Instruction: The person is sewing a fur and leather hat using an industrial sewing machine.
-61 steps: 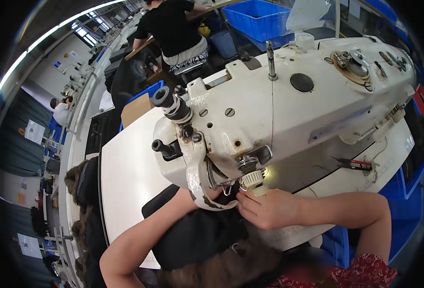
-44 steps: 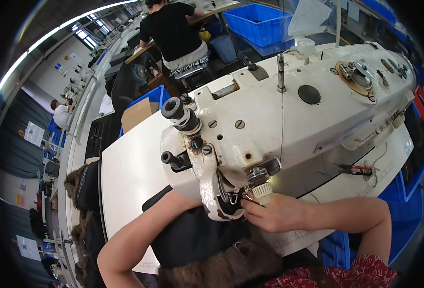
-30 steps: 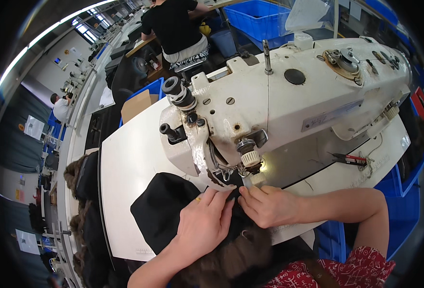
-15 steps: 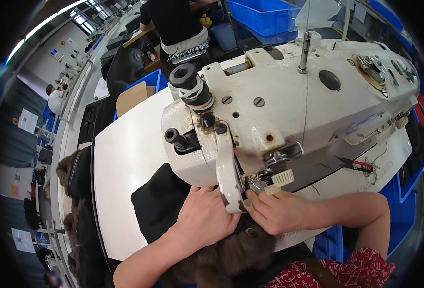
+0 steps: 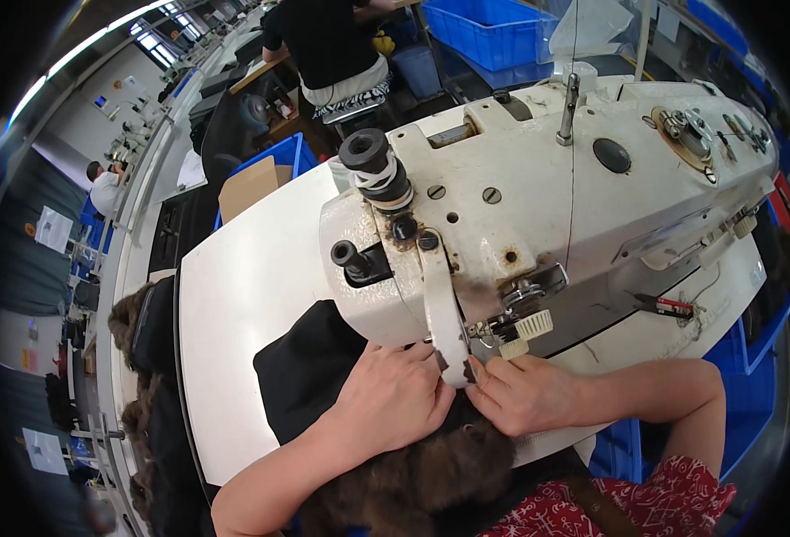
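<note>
A white sewing machine stands over the work, its curved lever hanging between my two hands. Black fabric lies under the machine head, with brown fur spilling toward me at the near edge. My left hand presses on the fabric left of the lever, fingers curled and the fingertips partly hidden by the machine head. Close to the needle area, my right hand pinches the edge of the material, thumb and fingers together. The needle and the stitch line are hidden.
Thread snips and loose thread lie on the white table to the right. Dark pieces with fur hang at the left edge. Blue bins stand behind and at the right. A co-worker sits beyond the machine.
The view has shifted slightly, so the machine head appears farther right. Both hands stay by the needle area; the black fabric and my left hand appear a little farther right.
</note>
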Motion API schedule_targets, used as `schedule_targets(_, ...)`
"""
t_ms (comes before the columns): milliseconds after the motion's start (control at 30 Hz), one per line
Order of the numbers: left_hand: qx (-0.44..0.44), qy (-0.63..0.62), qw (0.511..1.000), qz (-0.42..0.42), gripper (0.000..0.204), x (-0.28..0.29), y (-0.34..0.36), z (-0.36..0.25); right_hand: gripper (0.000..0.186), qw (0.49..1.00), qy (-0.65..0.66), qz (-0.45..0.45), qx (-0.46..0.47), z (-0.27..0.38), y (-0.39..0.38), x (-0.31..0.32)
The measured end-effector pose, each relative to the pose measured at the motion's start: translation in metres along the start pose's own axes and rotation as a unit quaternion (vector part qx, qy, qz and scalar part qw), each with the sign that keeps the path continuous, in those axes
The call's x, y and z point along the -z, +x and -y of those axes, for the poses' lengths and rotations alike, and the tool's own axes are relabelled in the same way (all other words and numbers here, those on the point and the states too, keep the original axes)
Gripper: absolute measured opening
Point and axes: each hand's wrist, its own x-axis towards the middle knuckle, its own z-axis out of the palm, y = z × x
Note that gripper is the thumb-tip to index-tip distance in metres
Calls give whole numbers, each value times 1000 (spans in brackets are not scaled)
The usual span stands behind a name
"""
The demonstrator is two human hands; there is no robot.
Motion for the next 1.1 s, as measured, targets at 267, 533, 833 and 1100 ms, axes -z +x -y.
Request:
schedule_targets(267, 18, 6, 1000, -18, 38, -3, 0, -2, 40, 999, -14, 28, 11, -2, -2, 1)
schedule_targets(533, -20, 16, 998, -66, 37, -5, 3, -1, 40, 999, -16, 33, 8, -2, -2, 0)
schedule_targets(833, -8, 27, 999, -47, 38, -5, 5, -1, 35, 1000, -16, 1, -17, -1, -5, -9)
schedule_targets(1100, -24, 41, 996, -71, 41, -4, 6, -4, 13, 965, 197, -114, -128, -36, -13, -14)
